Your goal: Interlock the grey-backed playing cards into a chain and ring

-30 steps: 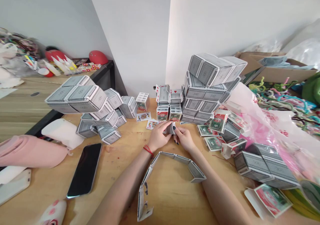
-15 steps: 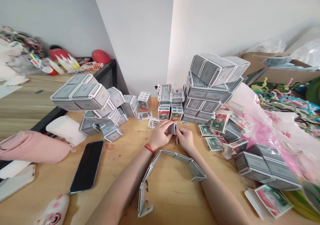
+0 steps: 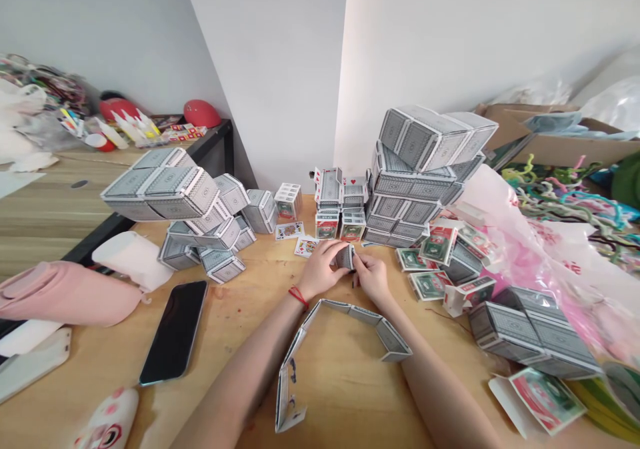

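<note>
Both my hands meet at the middle of the wooden table around a small deck of grey-backed playing cards. My left hand, with a red string on its wrist, is wrapped round the deck from the left. My right hand pinches the deck's right end, its fingers closed. An opened strip of flattened card boxes lies between my forearms. Loose face-up cards lie just beyond my left hand.
Piles of grey card boxes stand at the left and behind right. More boxes and red-green packs lie at the right beside a pink plastic bag. A black phone lies left, by a pink cloth.
The hands stay on the deck with only small finger movement. The view shifted slightly between the first frame and the later two.
</note>
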Demonstrator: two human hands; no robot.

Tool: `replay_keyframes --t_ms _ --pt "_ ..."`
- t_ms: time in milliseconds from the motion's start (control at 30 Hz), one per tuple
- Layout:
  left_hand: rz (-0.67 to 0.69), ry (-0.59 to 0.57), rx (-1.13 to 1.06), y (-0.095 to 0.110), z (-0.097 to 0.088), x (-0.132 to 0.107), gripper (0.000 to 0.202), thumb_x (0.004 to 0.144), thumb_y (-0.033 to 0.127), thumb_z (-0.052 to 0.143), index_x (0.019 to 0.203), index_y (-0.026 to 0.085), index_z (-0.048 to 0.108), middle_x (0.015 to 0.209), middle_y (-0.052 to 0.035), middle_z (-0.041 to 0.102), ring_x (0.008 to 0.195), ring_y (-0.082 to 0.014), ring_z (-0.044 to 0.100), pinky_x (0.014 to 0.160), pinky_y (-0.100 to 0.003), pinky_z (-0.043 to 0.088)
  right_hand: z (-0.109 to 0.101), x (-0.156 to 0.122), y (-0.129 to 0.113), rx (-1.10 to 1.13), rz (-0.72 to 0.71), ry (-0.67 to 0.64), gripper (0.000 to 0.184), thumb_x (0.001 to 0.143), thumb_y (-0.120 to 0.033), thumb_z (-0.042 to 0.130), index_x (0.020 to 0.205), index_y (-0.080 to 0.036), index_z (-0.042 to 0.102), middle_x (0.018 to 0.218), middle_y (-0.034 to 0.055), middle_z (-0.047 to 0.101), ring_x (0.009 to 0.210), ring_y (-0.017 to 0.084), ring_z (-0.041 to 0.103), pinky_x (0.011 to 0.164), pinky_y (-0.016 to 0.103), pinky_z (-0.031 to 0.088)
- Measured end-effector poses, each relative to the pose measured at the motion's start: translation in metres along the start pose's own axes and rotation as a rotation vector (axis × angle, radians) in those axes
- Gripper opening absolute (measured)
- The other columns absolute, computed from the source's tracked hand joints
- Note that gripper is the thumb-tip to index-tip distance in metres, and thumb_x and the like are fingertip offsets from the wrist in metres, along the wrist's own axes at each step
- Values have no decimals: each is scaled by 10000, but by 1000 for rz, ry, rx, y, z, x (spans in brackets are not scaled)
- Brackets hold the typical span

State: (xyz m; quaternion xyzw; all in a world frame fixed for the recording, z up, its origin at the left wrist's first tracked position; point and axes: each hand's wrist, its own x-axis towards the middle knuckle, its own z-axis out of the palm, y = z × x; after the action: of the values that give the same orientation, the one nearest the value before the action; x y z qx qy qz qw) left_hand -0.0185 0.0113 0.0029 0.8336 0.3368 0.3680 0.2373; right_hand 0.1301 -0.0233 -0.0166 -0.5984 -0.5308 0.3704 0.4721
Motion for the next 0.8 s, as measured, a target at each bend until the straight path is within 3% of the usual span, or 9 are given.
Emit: replay_keyframes --t_ms 233,400,567,800 --pt "-18 37 0 0 -1 1 497 666 187 641 1132 211 471 1163 -68 509 1111 -209 448 965 -406 371 0 -6 -8 127 23 -120 319 796 -418 396 595 -187 488 329 -35 480 296 113 448 345 201 330" --pt "1 29 -24 1 -2 0 493 681 182 622 1146 206 459 1188 -73 503 1130 -205 441 979 -411 359 -4 -2 -9 122 -1 -172 313 783 -437 421 655 -174 532 326 -49 478 277 110 442 336 200 316" --pt "4 -27 -63 1 -1 0 533 679 158 617 1175 219 434 1220 -75 493 1160 -213 426 994 -431 344 -6 1 -9 96 24 -167 363 771 -489 434 744 -159 582 331 -46 490 266 109 439 314 197 291" --pt "-13 -68 -92 -1 0 -2 562 676 156 621 1197 225 421 1257 -76 468 1187 -212 407 1014 -428 332 -2 0 -3 32 37 -78 377 774 -506 423 645 -179 559 333 -31 485 260 110 427 289 201 277"
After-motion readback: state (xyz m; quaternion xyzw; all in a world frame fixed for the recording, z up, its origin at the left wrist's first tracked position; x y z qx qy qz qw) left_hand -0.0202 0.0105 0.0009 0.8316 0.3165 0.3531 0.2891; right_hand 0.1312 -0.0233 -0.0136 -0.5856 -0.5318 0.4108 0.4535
